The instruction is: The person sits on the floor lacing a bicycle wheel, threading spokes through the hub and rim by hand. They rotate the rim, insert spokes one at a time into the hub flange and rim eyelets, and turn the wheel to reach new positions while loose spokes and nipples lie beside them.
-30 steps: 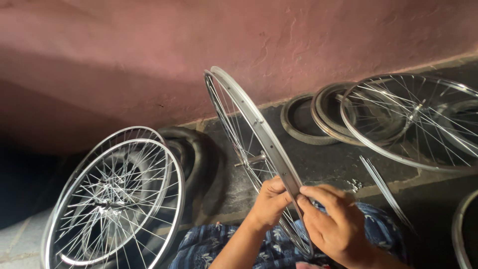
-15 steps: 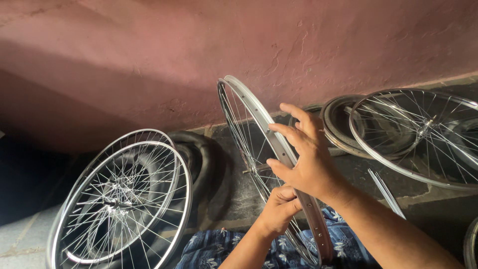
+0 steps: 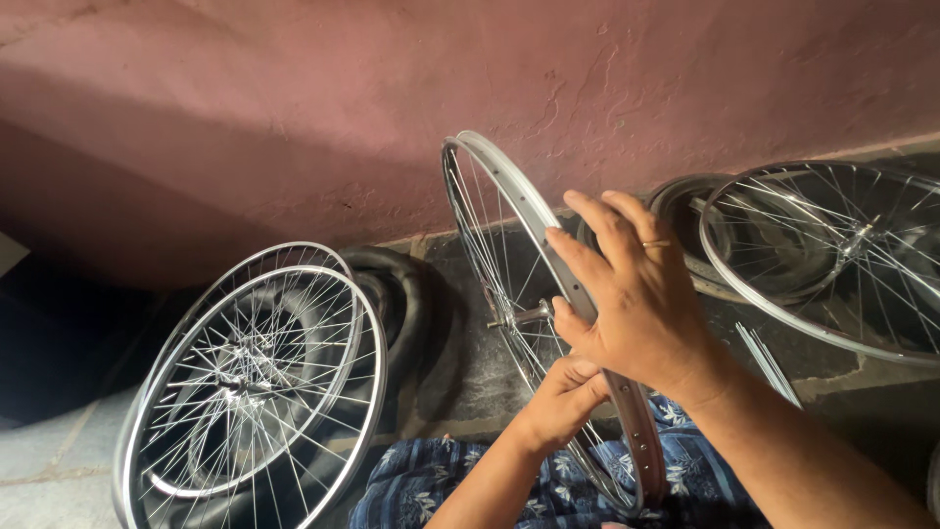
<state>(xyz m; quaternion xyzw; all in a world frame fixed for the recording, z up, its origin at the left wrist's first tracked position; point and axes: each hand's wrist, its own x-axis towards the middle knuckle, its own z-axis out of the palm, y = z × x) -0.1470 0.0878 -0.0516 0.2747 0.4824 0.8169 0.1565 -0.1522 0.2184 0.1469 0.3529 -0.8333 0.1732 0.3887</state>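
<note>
Upright over the person's lap, edge-on to the camera, stands a spoked bicycle wheel rim, bare metal with no tyre. It rests low against a blue flower-print cloth that covers the knees.

The right hand lies on the rim's outer edge, fingers spread and extended, with the palm and thumb pressed around the metal band; a ring shows on one finger. The left hand sits just below it, fingers curled closed on the lower rim or the spokes there; exactly which it pinches cannot be told. The hub axle pokes out sideways near the right thumb.

Judging by its build, the wheel is probably light for its size and stiff around the hoop, though the thin spokes would bend or catch fingers if gripped hard. The smooth metal could slip, so the band of the rim, held at two points as now, looks the safest place to hold.

To the left, two more spoked wheels lean against a pink plastered wall, with a black rubber tyre behind them. To the right, another spoked wheel lies tilted over a stack of tyres. A few loose spokes rest on the dark stone floor.
</note>
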